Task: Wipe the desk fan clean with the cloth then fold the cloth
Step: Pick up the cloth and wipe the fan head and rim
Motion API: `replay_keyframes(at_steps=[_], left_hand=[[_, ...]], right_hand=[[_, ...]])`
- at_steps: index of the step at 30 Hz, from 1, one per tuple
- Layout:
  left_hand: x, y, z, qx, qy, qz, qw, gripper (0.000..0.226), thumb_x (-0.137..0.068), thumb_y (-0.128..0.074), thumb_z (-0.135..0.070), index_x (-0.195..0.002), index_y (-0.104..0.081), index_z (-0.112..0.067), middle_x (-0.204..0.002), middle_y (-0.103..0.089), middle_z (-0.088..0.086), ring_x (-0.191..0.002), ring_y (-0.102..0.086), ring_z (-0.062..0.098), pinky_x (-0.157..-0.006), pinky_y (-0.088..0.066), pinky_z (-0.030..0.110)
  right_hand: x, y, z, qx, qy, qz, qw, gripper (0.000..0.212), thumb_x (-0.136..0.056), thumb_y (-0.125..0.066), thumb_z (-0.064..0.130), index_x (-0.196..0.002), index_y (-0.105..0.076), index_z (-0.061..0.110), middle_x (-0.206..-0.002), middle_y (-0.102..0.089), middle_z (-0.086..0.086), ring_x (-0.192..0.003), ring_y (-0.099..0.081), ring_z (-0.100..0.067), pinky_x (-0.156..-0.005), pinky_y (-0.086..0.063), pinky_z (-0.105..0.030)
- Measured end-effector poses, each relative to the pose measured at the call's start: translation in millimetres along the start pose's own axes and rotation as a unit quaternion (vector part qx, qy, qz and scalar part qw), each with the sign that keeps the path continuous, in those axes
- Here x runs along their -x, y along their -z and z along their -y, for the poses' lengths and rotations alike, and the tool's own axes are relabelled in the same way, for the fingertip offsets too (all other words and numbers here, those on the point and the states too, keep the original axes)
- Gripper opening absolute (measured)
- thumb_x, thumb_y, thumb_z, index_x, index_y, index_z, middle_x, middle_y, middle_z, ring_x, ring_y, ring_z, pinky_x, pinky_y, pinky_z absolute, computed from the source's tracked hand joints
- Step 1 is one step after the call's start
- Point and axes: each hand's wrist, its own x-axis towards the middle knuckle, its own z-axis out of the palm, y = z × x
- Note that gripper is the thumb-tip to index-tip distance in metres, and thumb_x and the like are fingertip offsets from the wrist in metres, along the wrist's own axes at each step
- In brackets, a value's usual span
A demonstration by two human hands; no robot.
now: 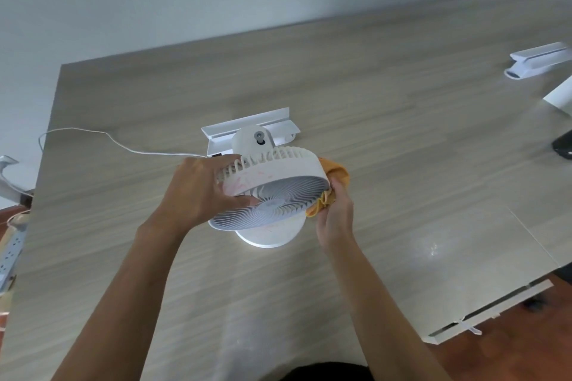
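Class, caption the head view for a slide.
Left hand steadies white desk fan; right hand wipes with orange cloth.

- The scene is evenly lit with soft, cool daylight; nothing is dim.
- A pale sheen runs across the far part of the surface [371, 77], washing out its wood grain there.
- A small bright glare spot sits on the surface at the right, near its front corner.
- Shadows are faint and soft-edged; a thin one lies under the fan [272, 192] base and under the forearms.
- The wide lens bends the surface edges, and the left edge leans strongly inward.
- The white bracket [538, 63] at the far right is smeared with blur, as are the frame corners.
- The middle is fairly sharp: the fan's grille ribs read clearly.
- The whole picture looks slightly soft and compressed.
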Motion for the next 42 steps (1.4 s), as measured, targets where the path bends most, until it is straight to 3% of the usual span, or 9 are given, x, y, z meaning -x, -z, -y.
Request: replay_keyframes(at_steps=[4,9,17,23,28,31,34,38,42], left_hand=[[-3,-1,-5,-0.018,-0.002,0.0,1.0,0.077,-0.049,-0.079,-0.064,-0.114,-0.072,-0.024,-0.068,-0.065,-0.005,-0.059,-0.053,0.021,-0.057,-0.032,0.026],[-3,0,-5,-0.022,0.001,0.005,1.0,0.079,-0.046,-0.069,-0.073,-0.108,-0.073,-0.024,-0.06,-0.06,-0.006,-0.055,-0.053,0.022,-0.056,-0.033,0.027],[0,-3,-4,-0.028,-0.003,0.006,1.0,0.082,-0.045,-0.061,-0.078,-0.109,-0.073,-0.028,-0.066,-0.064,-0.001,-0.058,-0.057,0.024,-0.059,-0.041,0.031],[4,-7,-4,-0.033,0.03,0.015,0.999,0.091,-0.04,-0.06,-0.079,-0.115,-0.07,-0.028,-0.087,-0.076,0.003,-0.074,-0.067,0.025,-0.067,-0.047,0.032],[8,-8,-6,-0.014,0.04,0.019,0.999,0.09,-0.038,-0.062,-0.078,-0.115,-0.069,-0.032,-0.092,-0.076,0.0,-0.081,-0.069,0.022,-0.074,-0.051,0.034],[9,-8,-4,-0.003,0.045,0.017,0.999,0.092,-0.037,-0.064,-0.078,-0.116,-0.069,-0.031,-0.096,-0.077,-0.003,-0.084,-0.069,0.02,-0.076,-0.051,0.033],[9,-7,-1,-0.002,0.038,0.022,0.999,0.093,-0.037,-0.064,-0.078,-0.116,-0.069,-0.031,-0.098,-0.077,-0.004,-0.086,-0.07,0.019,-0.077,-0.052,0.033],[6,-7,2,-0.019,0.032,0.027,0.999,0.093,-0.037,-0.063,-0.079,-0.117,-0.069,-0.032,-0.097,-0.076,-0.003,-0.085,-0.068,0.021,-0.077,-0.049,0.031],[5,-5,2,-0.032,0.029,0.031,0.999,0.091,-0.038,-0.062,-0.077,-0.117,-0.068,-0.033,-0.094,-0.076,-0.002,-0.084,-0.067,0.024,-0.077,-0.051,0.035]], right_hand=[[20,-17,14,0.12,0.16,-0.007,0.98,0.021,-0.098,-0.051,0.021,-0.096,-0.072,0.025,-0.089,-0.072,0.016,-0.086,-0.065,0.005,-0.077,-0.05,-0.016],[33,-35,1,0.279,0.443,0.051,0.85,0.037,-0.092,-0.05,0.013,-0.126,-0.064,0.016,-0.133,-0.063,0.004,-0.134,-0.05,-0.023,-0.107,-0.041,-0.05],[40,-42,0,0.41,0.576,0.143,0.692,0.043,-0.088,-0.051,0.013,-0.128,-0.063,0.003,-0.137,-0.06,-0.011,-0.139,-0.043,-0.031,-0.11,-0.034,-0.053],[26,-26,4,0.32,0.512,0.112,0.789,0.034,-0.096,-0.048,0.011,-0.125,-0.064,0.003,-0.132,-0.064,-0.006,-0.127,-0.055,-0.018,-0.11,-0.039,-0.047],[14,-14,5,0.204,0.239,-0.011,0.949,0.038,-0.097,-0.049,0.029,-0.059,-0.051,0.029,-0.053,-0.048,0.014,-0.055,-0.047,-0.006,-0.057,-0.039,-0.028],[-6,1,-5,0.092,0.082,-0.032,0.992,0.036,-0.101,-0.045,0.031,-0.069,-0.061,0.025,-0.063,-0.061,0.01,-0.068,-0.059,-0.008,-0.063,-0.048,-0.021],[-19,15,-34,-0.041,-0.058,-0.003,0.997,0.028,-0.103,-0.042,0.025,-0.091,-0.067,0.019,-0.083,-0.073,0.002,-0.087,-0.066,-0.019,-0.089,-0.054,-0.036],[-21,17,-75,-0.091,-0.119,0.058,0.987,0.038,-0.097,-0.046,0.016,-0.131,-0.054,-0.001,-0.136,-0.053,-0.028,-0.12,-0.053,-0.037,-0.11,-0.036,-0.058],[-20,13,-76,-0.12,-0.16,0.08,0.976,0.043,-0.093,-0.046,0.012,-0.133,-0.052,-0.004,-0.135,-0.054,-0.027,-0.124,-0.051,-0.041,-0.109,-0.039,-0.057]])
